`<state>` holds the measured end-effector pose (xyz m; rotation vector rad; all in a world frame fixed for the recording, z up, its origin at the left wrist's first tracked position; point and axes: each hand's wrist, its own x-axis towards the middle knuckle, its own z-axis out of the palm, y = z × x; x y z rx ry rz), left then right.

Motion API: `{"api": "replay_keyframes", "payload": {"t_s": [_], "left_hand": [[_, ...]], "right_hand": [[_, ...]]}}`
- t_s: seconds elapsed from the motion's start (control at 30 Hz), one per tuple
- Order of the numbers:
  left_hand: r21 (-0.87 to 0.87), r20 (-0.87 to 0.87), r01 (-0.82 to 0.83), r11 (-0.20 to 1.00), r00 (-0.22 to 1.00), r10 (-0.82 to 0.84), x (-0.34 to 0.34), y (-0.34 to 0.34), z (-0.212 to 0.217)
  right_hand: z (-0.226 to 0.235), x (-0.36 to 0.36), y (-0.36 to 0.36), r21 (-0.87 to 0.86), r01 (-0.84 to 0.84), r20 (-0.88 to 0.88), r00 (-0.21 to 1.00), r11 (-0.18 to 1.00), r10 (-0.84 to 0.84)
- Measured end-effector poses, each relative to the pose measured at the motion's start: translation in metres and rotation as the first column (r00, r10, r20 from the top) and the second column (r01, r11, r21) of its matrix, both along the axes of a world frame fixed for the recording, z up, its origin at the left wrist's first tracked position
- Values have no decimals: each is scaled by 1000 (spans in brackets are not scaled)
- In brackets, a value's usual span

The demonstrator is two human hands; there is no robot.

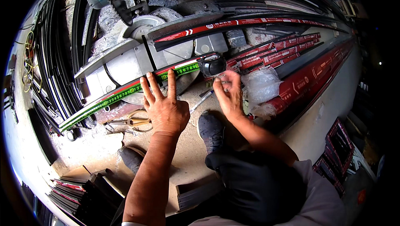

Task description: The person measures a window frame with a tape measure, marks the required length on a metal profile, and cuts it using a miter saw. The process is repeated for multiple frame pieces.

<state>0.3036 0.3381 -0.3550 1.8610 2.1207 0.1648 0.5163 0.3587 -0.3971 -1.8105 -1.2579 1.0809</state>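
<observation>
Pliers [132,121]: on the dusty floor, left of the hands.
Left hand [166,107]: fingers spread, pressing flat a green tape measure blade [125,94] on a black-red profile; long axis runs lower-left to upper-right.
Tape case [212,64]: black, at blade's right end.
Right hand [228,93]: nearer the case, blurred; grip unclear.
Plastic wrap [261,86]: beside it.

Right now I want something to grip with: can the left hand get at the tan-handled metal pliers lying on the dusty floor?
Probably yes: the left hand rests by the green measuring tape, and the tan-handled metal pliers lie uncovered just to its left.
</observation>
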Motion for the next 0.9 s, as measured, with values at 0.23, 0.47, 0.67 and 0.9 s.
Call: {"api": "replay_keyframes", "payload": {"t_s": [0.23, 0.47, 0.67, 0.9], "left_hand": [[18, 19, 8, 1000, 1000, -9, 3, 2, 2], [12, 15, 13, 1000, 1000, -13, 1, 2, 4], [29, 15, 18, 999, 1000, -19, -1, 2, 7], [15, -42, 61, 998, 997, -60, -11, -7, 35]], "right_hand": [[72, 3, 70, 200, -399, 219, 908, 895, 356], [78, -13, 93, 86, -612, 531, 696, 786, 484], [69, -13, 90, 219, -646, 593, 683, 731, 426], [75, -12, 80, 265, -637, 582, 704, 724, 406]]}}
